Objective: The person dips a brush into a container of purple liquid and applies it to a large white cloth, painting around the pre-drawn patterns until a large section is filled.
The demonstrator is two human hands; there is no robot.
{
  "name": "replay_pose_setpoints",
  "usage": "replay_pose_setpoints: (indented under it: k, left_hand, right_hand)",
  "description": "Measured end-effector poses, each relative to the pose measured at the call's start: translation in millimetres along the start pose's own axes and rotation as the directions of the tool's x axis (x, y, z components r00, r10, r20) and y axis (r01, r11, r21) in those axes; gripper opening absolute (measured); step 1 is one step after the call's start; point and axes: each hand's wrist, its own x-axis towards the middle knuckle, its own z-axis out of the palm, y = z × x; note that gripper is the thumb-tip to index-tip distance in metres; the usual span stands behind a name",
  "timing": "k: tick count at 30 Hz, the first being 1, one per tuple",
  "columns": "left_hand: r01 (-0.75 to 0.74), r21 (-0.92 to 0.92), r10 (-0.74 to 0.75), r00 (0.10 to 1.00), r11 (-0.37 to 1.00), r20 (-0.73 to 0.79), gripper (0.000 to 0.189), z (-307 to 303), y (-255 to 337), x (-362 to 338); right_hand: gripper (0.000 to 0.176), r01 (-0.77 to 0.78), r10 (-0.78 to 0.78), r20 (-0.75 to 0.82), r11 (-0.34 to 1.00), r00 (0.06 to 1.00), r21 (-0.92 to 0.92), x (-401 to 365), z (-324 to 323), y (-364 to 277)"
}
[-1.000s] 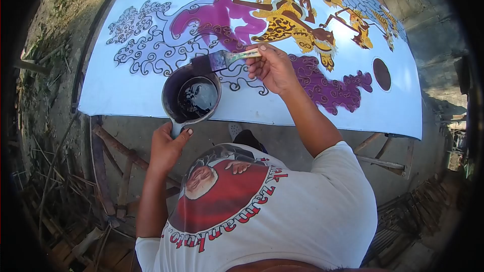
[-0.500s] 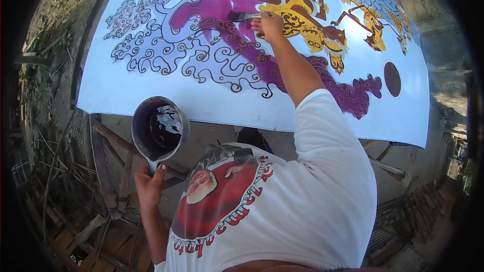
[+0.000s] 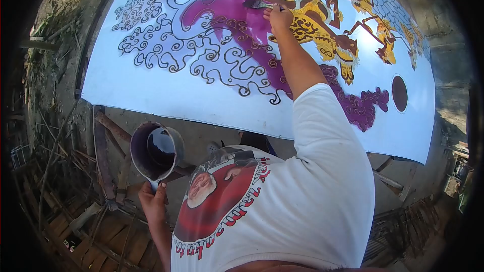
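Note:
My right hand (image 3: 280,19) is closed round the handle of a flat paintbrush (image 3: 258,4), whose dark bristles lie over the purple painted area of a large white cloth (image 3: 151,88). Black curled outlines and yellow-brown figures (image 3: 317,12) cover much of the cloth. Low on the left, my left hand (image 3: 154,202) grips the short handle of a round pot (image 3: 157,152). Dark liquid fills part of the pot, and its surface reflects light. The pot hangs off the cloth's near edge, slightly tilted.
Wooden beams (image 3: 113,126) support the cloth from below. Sticks and boards (image 3: 101,244) lie at the lower left, and slatted material (image 3: 403,226) is at the lower right. A dark oval (image 3: 400,93) is painted on the cloth's right side.
The view has shifted, so the cloth appears further right and lower. The brush has moved slightly up the purple area. The pot is still in my left hand, tilted a little differently.

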Motion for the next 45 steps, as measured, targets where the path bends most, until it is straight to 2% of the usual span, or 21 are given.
replay_pose_setpoints:
  k: [2,3,6,7,9,15,19,21,22,24,27,28,29,31,35,37,38,40,41,43,45]
  left_hand:
    - [0.008,0.005,-0.008,1.0,1.0,0.012,0.019,2,3,-1]
    - [0.002,0.009,-0.002,1.0,1.0,0.011,0.02,4,6,-2]
    - [-0.007,-0.005,0.007,1.0,1.0,0.007,0.021,7,4,0]
    - [-0.007,-0.019,0.007,1.0,1.0,-0.002,0.021,8,2,-1]
    - [-0.005,-0.006,0.005,1.0,1.0,0.011,0.021,8,0,2]
    - [-0.052,0.042,0.049,0.996,0.998,0.073,0.02,8,8,11]
    - [-0.129,0.072,0.119,0.984,0.989,0.131,0.018,2,3,19]
    - [-0.129,0.074,0.116,0.981,0.989,0.158,0.017,0,5,22]
    - [-0.127,0.073,0.112,0.977,0.989,0.18,0.017,0,7,23]
    - [-0.142,0.08,0.125,0.973,0.987,0.192,0.016,4,15,24]
    - [-0.156,0.101,0.13,0.966,0.983,0.225,0.015,12,25,24]
    - [-0.156,0.113,0.125,0.961,0.981,0.245,0.015,13,28,24]
    - [-0.163,0.112,0.132,0.961,0.98,0.244,0.015,14,29,24]
    - [-0.193,0.089,0.163,0.948,0.977,0.272,0.015,17,31,24]
    - [-0.258,0.068,0.228,0.927,0.964,0.297,0.014,27,31,30]
    - [-0.261,0.09,0.218,0.917,0.961,0.334,0.015,33,43,28]
    - [-0.266,0.088,0.223,0.916,0.96,0.334,0.015,36,47,29]
    - [-0.258,0.149,0.192,0.916,0.955,0.353,0.015,37,53,29]
    - [-0.261,0.148,0.197,0.916,0.954,0.349,0.015,38,52,31]
    - [-0.271,0.146,0.204,0.91,0.951,0.361,0.016,38,47,35]
    - [-0.273,0.159,0.2,0.909,0.949,0.366,0.015,42,50,36]
  right_hand:
    - [0.027,0.094,-0.096,-0.028,0.994,0.995,-0.063,8,11,-5]
    - [0.027,0.085,-0.087,-0.037,0.994,0.995,-0.066,6,6,-9]
    - [0.027,0.086,-0.073,0.057,0.958,0.996,-0.272,1,-28,-27]
    - [0.027,0.084,-0.072,0.053,0.955,0.996,-0.284,-17,-36,-34]
    - [0.028,-0.04,0.097,0.124,0.917,0.988,-0.397,-60,-58,-50]
    - [0.026,-0.062,0.098,0.048,0.871,0.994,-0.487,-153,-129,-75]
    - [0.024,-0.07,0.057,-0.043,0.91,0.997,-0.408,-179,-164,-75]
    - [0.023,-0.113,0.083,-0.152,0.972,0.985,-0.205,-184,-160,-63]
    - [0.023,-0.109,0.078,-0.157,0.974,0.985,-0.199,-186,-150,-57]
    - [0.023,-0.158,0.15,-0.135,0.986,0.979,-0.047,-188,-127,-47]
    - [0.022,-0.092,0.081,-0.121,0.991,0.989,-0.093,-185,-117,-48]
    - [0.021,-0.037,0.009,-0.13,0.975,0.991,-0.22,-180,-127,-49]
    - [0.021,-0.032,0.004,-0.129,0.976,0.992,-0.215,-178,-142,-54]
    - [0.021,0.021,-0.107,-0.188,0.913,0.976,-0.407,-175,-164,-67]
    - [0.022,-0.021,-0.051,-0.236,0.956,0.97,-0.294,-191,-165,-66]
    - [0.024,-0.151,0.142,-0.073,0.979,0.987,-0.134,-201,-141,-58]
    - [0.024,-0.146,0.138,-0.073,0.98,0.988,-0.132,-200,-136,-58]
    - [0.024,-0.098,0.104,0.005,0.949,0.995,-0.3,-191,-126,-60]
    - [0.024,-0.095,0.102,0.008,0.95,0.995,-0.297,-184,-123,-64]
    - [0.025,0.077,-0.059,0.074,0.958,0.995,-0.278,-167,-118,-78]
    - [0.024,0.114,-0.085,0.118,0.957,0.989,-0.267,-143,-108,-84]
